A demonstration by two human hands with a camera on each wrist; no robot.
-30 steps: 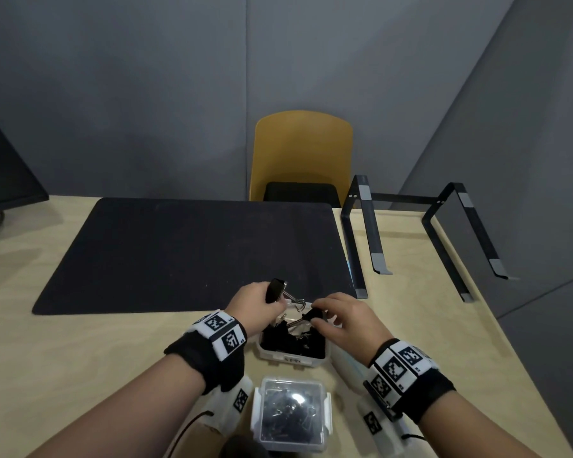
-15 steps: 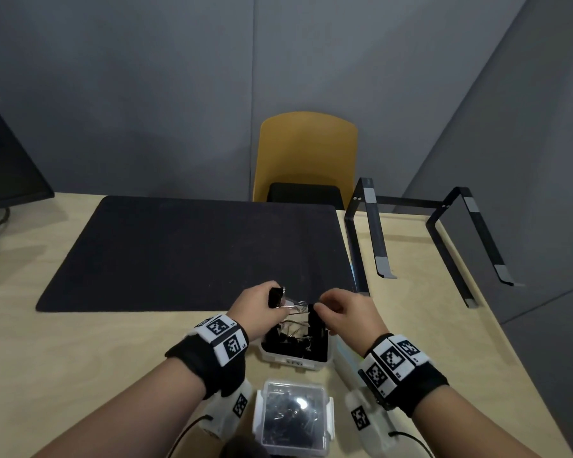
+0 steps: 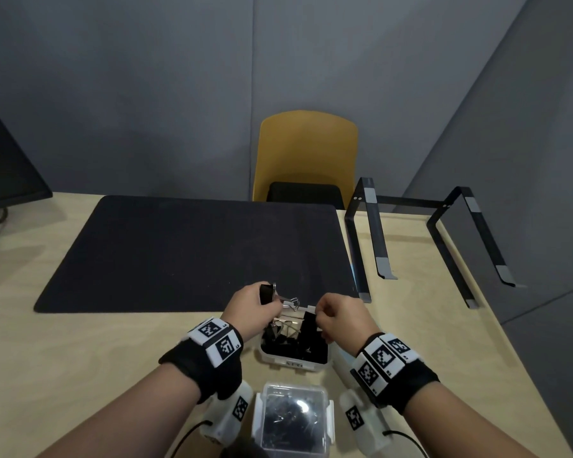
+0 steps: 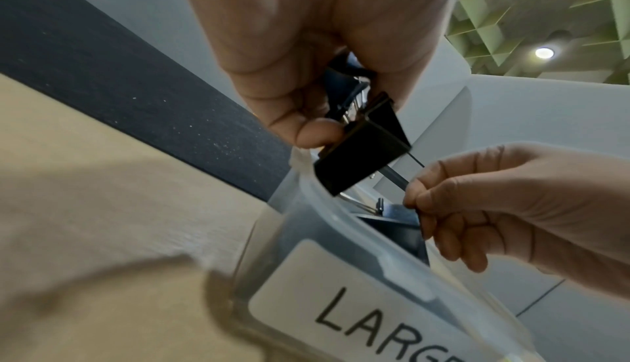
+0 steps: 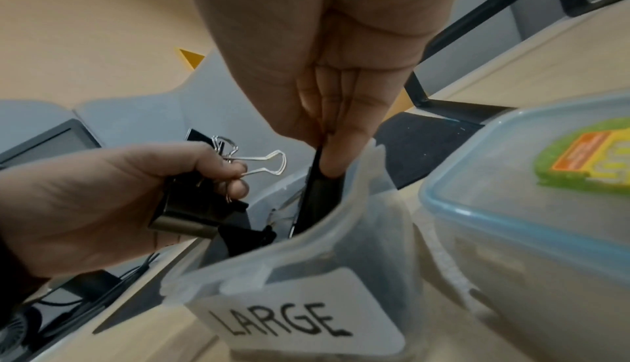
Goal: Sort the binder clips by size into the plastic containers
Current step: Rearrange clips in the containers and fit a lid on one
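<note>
The open plastic container (image 3: 291, 363) labelled LARGE (image 5: 293, 314) sits near the table's front edge with several black binder clips inside. My left hand (image 3: 266, 300) hovers over its left rim and grips black binder clips (image 4: 361, 152) whose silver wire handles (image 5: 269, 162) stick out to the right. Over the right side of the container my right hand (image 3: 319, 320) pinches the top of an upright black clip (image 5: 318, 198), which stands inside against the wall. A second container (image 3: 293, 421), lid on, lies closer to me and holds small dark clips.
A black desk mat (image 3: 192, 252) lies behind the containers. At the right stands a black metal laptop stand (image 3: 377, 246). Another lidded box with a blue rim (image 5: 511, 206) is right of the LARGE container. A yellow chair (image 3: 306, 153) and a monitor (image 3: 7, 160) are further off.
My right hand has gone from reaching flat into the container to pinching one clip upright and lifting slightly. The left hand has kept its clips and barely moved.
</note>
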